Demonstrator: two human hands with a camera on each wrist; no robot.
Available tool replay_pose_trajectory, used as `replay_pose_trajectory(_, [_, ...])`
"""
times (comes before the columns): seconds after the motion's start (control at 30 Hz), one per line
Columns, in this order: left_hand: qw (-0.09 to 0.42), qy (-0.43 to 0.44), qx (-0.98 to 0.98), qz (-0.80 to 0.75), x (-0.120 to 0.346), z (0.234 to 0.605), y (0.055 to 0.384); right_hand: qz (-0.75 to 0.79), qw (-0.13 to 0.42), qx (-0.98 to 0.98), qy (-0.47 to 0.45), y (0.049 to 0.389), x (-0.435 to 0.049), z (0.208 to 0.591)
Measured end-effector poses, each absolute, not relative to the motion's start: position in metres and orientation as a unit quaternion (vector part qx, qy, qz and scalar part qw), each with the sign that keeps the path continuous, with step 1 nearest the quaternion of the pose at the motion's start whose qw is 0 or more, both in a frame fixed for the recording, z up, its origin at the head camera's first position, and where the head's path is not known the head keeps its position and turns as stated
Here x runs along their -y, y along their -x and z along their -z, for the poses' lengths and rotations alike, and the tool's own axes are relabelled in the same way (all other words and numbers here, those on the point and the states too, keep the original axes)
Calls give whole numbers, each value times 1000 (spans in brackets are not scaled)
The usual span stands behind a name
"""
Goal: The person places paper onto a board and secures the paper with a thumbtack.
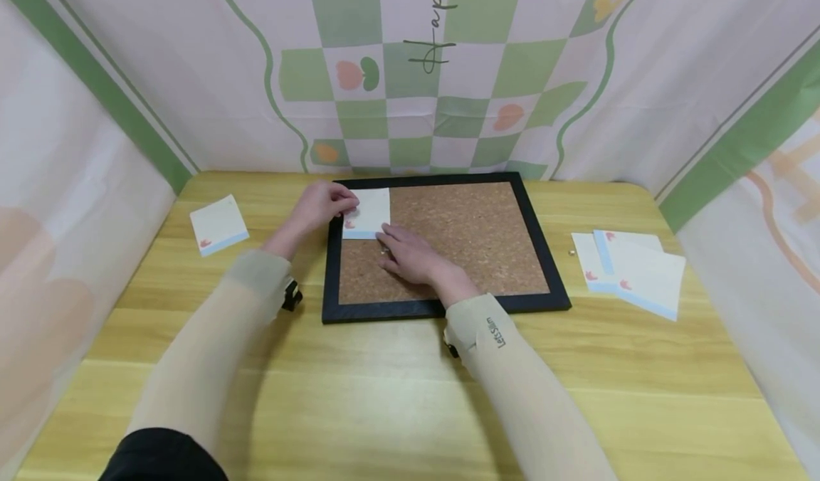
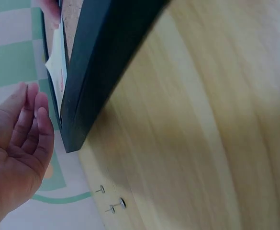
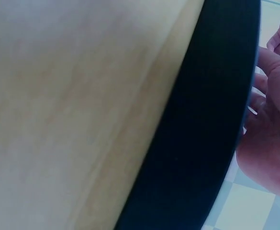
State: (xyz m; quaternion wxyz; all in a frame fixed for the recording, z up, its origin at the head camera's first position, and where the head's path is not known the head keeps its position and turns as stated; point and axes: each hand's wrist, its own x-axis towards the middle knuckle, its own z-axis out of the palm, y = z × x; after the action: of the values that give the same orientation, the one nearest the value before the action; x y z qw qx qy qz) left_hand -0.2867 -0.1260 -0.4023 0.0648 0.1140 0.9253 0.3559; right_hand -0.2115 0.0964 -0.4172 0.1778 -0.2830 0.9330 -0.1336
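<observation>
A white note card (image 1: 371, 214) with a blue bottom band lies in the upper left corner of a black-framed cork board (image 1: 461, 239). My left hand (image 1: 323, 205) is at the card's left edge, thumb and index fingertip pinched together. In the left wrist view a tiny dark sliver shows between those fingertips (image 2: 25, 87); I cannot tell what it is. The card's near corner curls up slightly there. My right hand (image 1: 413, 255) rests low over the cork, its extended fingertips on the card's lower right corner. A small shiny bit shows beside those fingers.
Another card (image 1: 219, 225) lies on the wooden table (image 1: 359, 395) left of the board. Several overlapping cards (image 1: 647, 282) lie at the right, beside a tiny metallic piece (image 1: 572, 252). Thumbtacks (image 2: 122, 203) lie on the table near the board's left side. A patterned curtain hangs behind.
</observation>
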Motion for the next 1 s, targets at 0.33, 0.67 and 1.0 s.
replay_pose_trajectory(0.33, [60,-111,-936,-328,115,404,295,128,176,-931,292,212,-98,418])
replay_pose_trajectory(0.67, [73,-97,-945,-303,103,407,309,130,177,-930,294,211,-98,418])
replay_pose_trajectory(1.0, [87,-78,-943,-312,93,408,314,137,182,-929,293,211,-99,418])
